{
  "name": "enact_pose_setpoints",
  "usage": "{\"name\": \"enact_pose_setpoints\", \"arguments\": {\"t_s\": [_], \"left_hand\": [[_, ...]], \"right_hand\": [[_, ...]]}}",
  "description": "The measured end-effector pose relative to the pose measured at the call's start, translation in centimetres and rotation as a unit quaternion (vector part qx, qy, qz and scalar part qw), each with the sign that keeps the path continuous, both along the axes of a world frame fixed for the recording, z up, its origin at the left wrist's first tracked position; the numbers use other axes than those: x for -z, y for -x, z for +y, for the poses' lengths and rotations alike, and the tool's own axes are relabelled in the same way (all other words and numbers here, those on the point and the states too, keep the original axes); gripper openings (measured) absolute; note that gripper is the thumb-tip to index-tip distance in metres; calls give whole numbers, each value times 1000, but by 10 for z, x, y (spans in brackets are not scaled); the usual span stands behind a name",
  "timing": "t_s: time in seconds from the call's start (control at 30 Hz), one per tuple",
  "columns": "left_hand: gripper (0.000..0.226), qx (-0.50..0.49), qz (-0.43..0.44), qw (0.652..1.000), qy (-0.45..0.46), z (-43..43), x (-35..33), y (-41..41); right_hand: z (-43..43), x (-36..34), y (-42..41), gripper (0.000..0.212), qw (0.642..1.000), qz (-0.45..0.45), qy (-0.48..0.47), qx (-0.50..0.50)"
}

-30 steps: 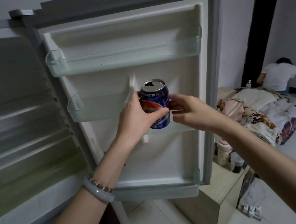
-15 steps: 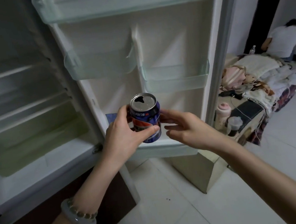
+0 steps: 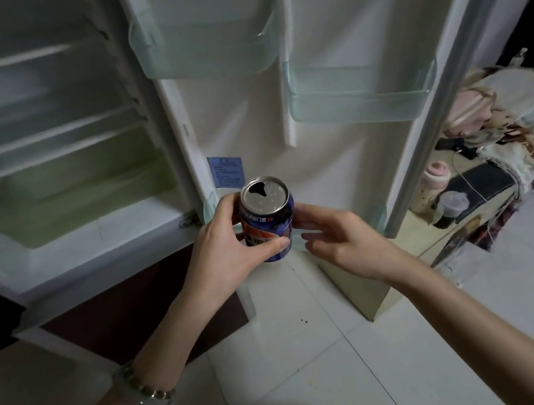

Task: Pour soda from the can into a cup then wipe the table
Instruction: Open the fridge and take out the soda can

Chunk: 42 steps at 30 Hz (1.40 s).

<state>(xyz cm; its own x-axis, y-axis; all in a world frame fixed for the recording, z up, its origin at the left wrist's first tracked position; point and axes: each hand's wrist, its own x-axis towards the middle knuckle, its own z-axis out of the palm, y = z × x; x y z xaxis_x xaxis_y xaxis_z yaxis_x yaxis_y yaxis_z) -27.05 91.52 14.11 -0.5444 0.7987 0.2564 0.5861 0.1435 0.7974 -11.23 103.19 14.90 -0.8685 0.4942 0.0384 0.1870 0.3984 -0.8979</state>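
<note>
While the left hand wrapped the can at mid-body, thumb across the front and fingers curled behind, the can stood upright, its open mouth above the fingers. The right hand lay just beside it, fingers loosely extended, gripping nothing; whether they touched it was unclear. Thin-walled and possibly slick, the can probably wanted a firm mid-wall hold, kept level.

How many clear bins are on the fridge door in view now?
3. An upper-left bin, a mid-right bin, and a bottom bin mostly hidden behind the can, left hand and right hand. Others may sit above the frame.
</note>
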Motion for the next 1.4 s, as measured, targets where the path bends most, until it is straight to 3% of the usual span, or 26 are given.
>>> {"name": "enact_pose_setpoints", "arguments": {"t_s": [0.3,0.53,1.4], "left_hand": [[79,-95,-27,995,-24,34,8,-51],[65,-206,-52,976,-49,61,15,-114],[65,-302,-51,948,-88,25,-3,-287]], "right_hand": [[66,4,-19,65,993,-5,5,-119],[113,13,-48,67,975,-6,-2,-222],[96,-6,-183,59,946,61,16,-319]]}}
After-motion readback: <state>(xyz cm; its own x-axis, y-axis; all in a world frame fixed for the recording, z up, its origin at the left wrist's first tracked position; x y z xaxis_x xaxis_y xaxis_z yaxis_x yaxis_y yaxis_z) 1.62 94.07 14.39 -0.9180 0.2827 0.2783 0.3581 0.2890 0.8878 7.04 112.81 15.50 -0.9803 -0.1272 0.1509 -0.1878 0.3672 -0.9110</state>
